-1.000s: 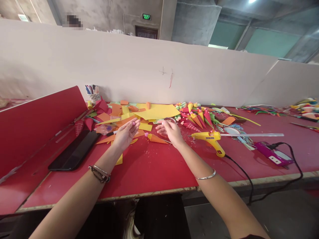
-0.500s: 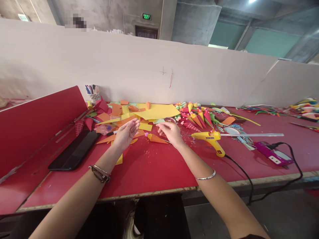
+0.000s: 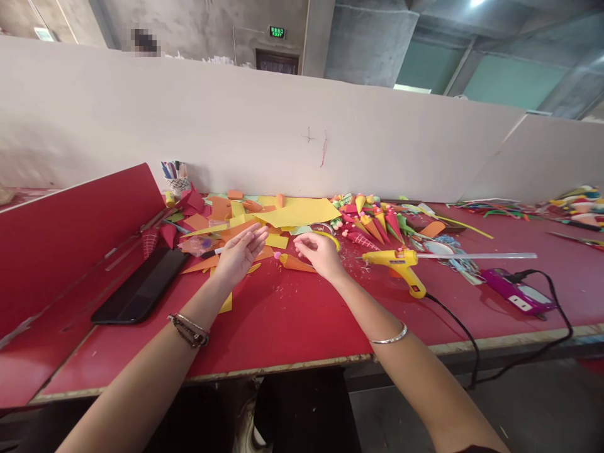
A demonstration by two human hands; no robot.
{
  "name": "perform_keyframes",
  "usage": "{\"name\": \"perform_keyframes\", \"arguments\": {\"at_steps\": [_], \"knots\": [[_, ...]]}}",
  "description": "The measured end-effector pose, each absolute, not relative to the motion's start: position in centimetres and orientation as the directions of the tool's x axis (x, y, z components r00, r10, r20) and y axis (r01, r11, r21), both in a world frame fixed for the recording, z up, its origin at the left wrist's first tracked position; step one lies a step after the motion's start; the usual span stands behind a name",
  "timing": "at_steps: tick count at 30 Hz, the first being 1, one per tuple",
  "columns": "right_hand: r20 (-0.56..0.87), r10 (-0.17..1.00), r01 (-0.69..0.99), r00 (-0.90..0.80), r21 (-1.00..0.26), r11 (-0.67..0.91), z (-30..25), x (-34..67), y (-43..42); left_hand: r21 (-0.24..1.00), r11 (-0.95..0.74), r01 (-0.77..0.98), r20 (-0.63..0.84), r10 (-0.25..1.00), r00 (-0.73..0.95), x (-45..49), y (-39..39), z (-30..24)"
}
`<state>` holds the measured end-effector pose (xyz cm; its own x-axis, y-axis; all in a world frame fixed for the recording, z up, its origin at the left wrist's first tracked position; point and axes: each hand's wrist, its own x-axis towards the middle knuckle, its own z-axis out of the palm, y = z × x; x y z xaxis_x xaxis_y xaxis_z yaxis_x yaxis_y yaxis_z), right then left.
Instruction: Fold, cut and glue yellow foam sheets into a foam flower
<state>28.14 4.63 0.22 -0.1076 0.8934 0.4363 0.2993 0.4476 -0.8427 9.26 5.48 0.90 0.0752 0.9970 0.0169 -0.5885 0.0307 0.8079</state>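
My left hand point(image 3: 243, 251) is palm up above the coloured paper pieces, its fingers stretched out and nothing visible on the palm. To its right, my right hand point(image 3: 321, 253) has its fingers curled into a pinch; whatever they hold, if anything, is too small to make out. A curved yellow strip point(image 3: 336, 241) shows behind the right hand, and I cannot tell if it touches. Below the fingers lies an orange paper cone point(image 3: 295, 263) with a pink ball at its end. A large yellow sheet point(image 3: 302, 212) lies behind both hands.
A yellow glue gun point(image 3: 396, 263) with a clear stick rests right of my hands, its cord running over the table edge. Finished cones point(image 3: 377, 223) are heaped behind it. A purple power strip point(image 3: 516, 292) sits farther right. At left are a black phone point(image 3: 141, 286) and pen cup point(image 3: 177, 180).
My right hand has shifted slightly left, and the curved yellow strip now shows behind it. The left hand has barely moved, its fingers a little more spread.
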Motion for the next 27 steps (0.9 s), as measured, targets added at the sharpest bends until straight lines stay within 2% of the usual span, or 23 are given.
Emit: {"name": "perform_keyframes", "arguments": {"at_steps": [3, 6, 10, 15, 20, 24, 27], "knots": [[0.448, 0.890, 0.265, -0.089, -0.850, 0.455, 0.10, 28.10, 4.72, 0.809, 0.013, -0.587, 0.071, 0.990, 0.119, 9.18, 5.35, 0.93], [0.402, 0.910, 0.205, -0.102, -0.886, 0.415, 0.10, 28.10, 4.73, 0.827, -0.010, -0.563, 0.122, 0.979, 0.162, 9.06, 5.27, 0.88], [0.380, 0.918, 0.290, -0.115, -0.871, 0.396, 0.29, 28.07, 4.50, 0.814, -0.004, -0.581, 0.105, 0.984, 0.141, 8.99, 5.37, 0.79], [0.458, 0.881, 0.402, -0.116, -0.790, 0.463, 0.29, 28.12, 4.39, 0.808, 0.005, -0.589, 0.055, 0.995, 0.083, 9.32, 5.32, 0.99], [0.480, 0.874, 0.397, -0.080, -0.789, 0.470, 0.05, 28.29, 4.82, 0.813, 0.068, -0.578, 0.006, 0.992, 0.124, 9.51, 5.12, 1.16], [0.460, 0.884, 0.410, -0.087, -0.792, 0.452, 0.16, 28.29, 4.70, 0.799, 0.041, -0.600, 0.058, 0.988, 0.144, 9.18, 5.47, 0.74], [0.519, 0.850, 0.488, -0.089, -0.722, 0.491, 0.38, 28.28, 4.48, 0.814, 0.000, -0.581, 0.084, 0.990, 0.118, 9.03, 5.67, 0.42]]}}
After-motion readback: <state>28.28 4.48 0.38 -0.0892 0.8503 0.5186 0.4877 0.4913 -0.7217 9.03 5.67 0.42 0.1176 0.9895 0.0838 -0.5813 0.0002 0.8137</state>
